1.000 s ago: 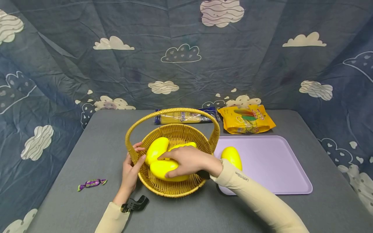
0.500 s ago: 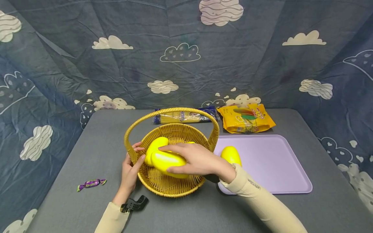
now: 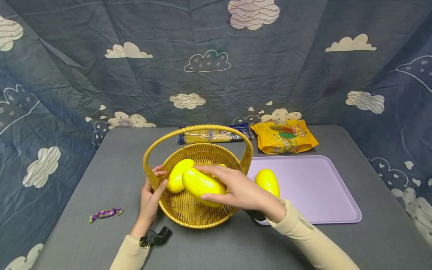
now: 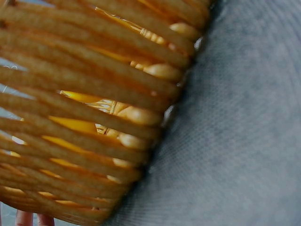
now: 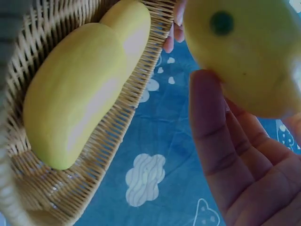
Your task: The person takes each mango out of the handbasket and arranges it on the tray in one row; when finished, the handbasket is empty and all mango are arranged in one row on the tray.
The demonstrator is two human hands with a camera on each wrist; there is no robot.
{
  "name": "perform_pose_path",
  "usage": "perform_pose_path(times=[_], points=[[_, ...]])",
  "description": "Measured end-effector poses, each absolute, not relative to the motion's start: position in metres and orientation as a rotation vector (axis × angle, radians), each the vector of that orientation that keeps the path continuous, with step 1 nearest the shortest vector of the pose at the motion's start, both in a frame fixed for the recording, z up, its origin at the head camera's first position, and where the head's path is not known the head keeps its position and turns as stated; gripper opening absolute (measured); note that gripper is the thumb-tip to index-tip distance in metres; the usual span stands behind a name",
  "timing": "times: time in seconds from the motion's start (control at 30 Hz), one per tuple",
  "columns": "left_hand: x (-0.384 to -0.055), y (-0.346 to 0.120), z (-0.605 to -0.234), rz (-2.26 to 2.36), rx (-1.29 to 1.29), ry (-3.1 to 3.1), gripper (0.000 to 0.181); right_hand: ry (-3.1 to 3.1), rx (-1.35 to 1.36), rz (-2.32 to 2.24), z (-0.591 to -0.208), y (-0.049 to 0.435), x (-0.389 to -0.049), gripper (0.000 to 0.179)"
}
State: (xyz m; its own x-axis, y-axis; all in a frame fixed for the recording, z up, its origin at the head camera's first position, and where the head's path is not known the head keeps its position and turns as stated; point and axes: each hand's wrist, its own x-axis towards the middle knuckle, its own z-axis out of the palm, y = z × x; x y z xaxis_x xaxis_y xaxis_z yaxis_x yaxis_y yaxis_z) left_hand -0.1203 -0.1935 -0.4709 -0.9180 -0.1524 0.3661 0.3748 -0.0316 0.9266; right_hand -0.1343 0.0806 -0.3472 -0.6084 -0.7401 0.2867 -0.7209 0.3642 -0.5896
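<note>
My right hand grips a yellow mango from above, thumb on its near side, over the wicker basket. The right wrist view shows this mango raised beside the rim, a dark green spot on its end. Two more mangoes lie in the basket: one at the left, and one mostly hidden behind my right hand. My left hand holds the basket's left rim at the foot of the arched handle, thumb over the edge. Basket weave fills much of the left wrist view.
A lilac tray with another mango on it lies right of the basket. Behind are a spaghetti pack and a yellow bag. A purple wrapped candy lies at the left. A cloud-print cloth backs the table.
The right hand has lifted the front mango off the basket floor and carried it a little to the right. My left hand keeps its hold on the basket.
</note>
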Motion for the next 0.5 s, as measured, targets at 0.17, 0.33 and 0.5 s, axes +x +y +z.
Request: perform_pose_path(times=[0.17, 0.33, 0.5], points=[[-0.120, -0.193, -0.469, -2.019, -0.213, -1.899, 0.026, 2.583, -1.344, -1.173, -0.350, 0.090, -0.129, 0.068], [-0.118, -0.192, -0.466, -2.018, -0.217, -1.892, 0.026, 2.573, -1.341, -1.309, -0.355, 0.099, -0.124, 0.070], [-0.120, -0.193, -0.471, -2.014, -0.230, -1.880, 0.027, 2.557, -1.266, -1.427, -0.360, 0.109, -0.121, 0.070]])
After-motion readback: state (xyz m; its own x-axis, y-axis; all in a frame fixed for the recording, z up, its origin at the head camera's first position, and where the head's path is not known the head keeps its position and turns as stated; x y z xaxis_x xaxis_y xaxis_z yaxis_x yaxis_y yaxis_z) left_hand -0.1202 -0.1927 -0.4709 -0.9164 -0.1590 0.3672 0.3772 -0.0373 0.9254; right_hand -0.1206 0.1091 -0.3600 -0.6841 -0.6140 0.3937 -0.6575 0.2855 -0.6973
